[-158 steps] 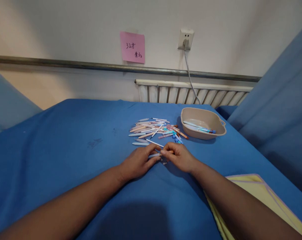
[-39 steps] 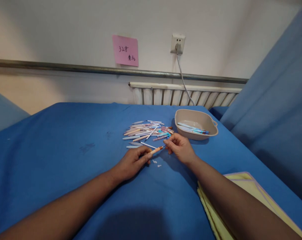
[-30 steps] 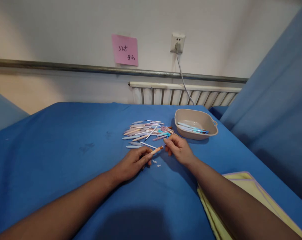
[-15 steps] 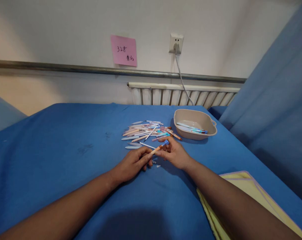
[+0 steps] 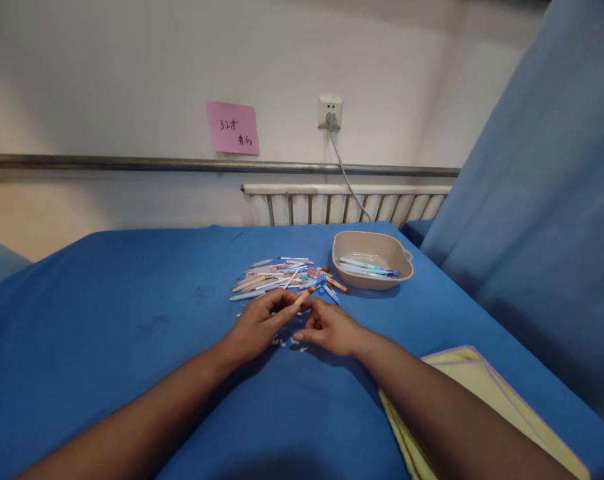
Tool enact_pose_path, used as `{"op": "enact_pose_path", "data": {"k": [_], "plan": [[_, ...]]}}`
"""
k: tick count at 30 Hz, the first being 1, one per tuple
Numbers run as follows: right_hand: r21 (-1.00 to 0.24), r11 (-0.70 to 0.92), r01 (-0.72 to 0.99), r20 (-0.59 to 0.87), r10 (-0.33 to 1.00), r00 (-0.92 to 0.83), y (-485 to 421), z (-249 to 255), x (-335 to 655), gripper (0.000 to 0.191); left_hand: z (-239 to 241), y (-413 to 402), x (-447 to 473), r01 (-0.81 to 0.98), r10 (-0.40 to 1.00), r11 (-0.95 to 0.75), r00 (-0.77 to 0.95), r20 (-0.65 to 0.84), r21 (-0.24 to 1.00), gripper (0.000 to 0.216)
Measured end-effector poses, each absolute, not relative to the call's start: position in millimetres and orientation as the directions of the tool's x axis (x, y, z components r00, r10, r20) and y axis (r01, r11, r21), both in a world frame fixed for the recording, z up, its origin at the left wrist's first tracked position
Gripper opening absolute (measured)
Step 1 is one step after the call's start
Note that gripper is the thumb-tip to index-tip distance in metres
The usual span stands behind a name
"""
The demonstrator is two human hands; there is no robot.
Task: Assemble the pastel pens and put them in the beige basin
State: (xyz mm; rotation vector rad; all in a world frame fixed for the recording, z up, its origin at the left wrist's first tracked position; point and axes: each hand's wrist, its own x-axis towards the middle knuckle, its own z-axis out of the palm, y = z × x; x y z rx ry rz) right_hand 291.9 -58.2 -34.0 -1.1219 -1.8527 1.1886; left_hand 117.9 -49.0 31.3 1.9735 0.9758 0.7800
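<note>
My left hand (image 5: pixel 262 325) pinches an orange pen (image 5: pixel 305 295) between thumb and fingers. The pen slants up to the right, and a blue piece (image 5: pixel 321 281) shows at its upper end. Close beside it is my right hand (image 5: pixel 332 328), its index finger near or touching the pen; I cannot tell which. The right thumb and index finger are apart, with nothing visible between them. Small white bits (image 5: pixel 283 344) lie on the blue cloth below the hands. Just beyond spreads a pile of pens and thin white sticks (image 5: pixel 267 280), partly hidden by my hands.
A beige plastic basin (image 5: pixel 375 283) holding several light blue pens (image 5: pixel 365 268) stands at the right back. A folded yellow cloth (image 5: pixel 482 393) lies under my right forearm. Behind the blue-covered table (image 5: pixel 132 300) are a radiator (image 5: pixel 342 189) and a plugged-in cord (image 5: pixel 345 175).
My right fingers have come off the pen's blue upper end and moved lower, toward the white bits. The left hand keeps its hold. The whole view has shifted slightly.
</note>
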Motion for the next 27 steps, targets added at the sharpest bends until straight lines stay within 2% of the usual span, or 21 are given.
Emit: {"op": "enact_pose_path", "data": {"k": [4,9,13,15,21,27], "plan": [[-0.881,0.257,0.398,0.083,0.911,-0.404,-57,-29,292,0.042,60,-29,151,0.397,0.767,-0.582,0.559,0.315,0.710,0.026],[-0.784,0.332,0.524,0.097,0.900,-0.426,-58,-20,293,0.045,77,3,206,0.405,0.698,-0.658,0.644,0.312,0.635,0.026],[-0.766,0.351,0.539,0.099,0.892,-0.440,-57,-17,294,0.045,79,31,249,0.406,0.619,-0.745,0.716,0.322,0.529,0.023],[-0.751,0.372,0.546,0.106,0.883,-0.457,-56,-16,294,0.045,80,44,267,0.470,0.603,-0.776,0.747,0.278,0.421,0.025],[-0.683,0.402,0.610,0.112,0.883,-0.456,-55,-12,296,0.045,73,69,302,0.564,0.602,-0.791,0.787,0.134,0.237,0.019],[-0.687,0.404,0.603,0.108,0.879,-0.465,-53,-12,297,0.046,58,80,318,0.611,0.611,-0.790,0.791,-0.021,0.040,0.018]]}}
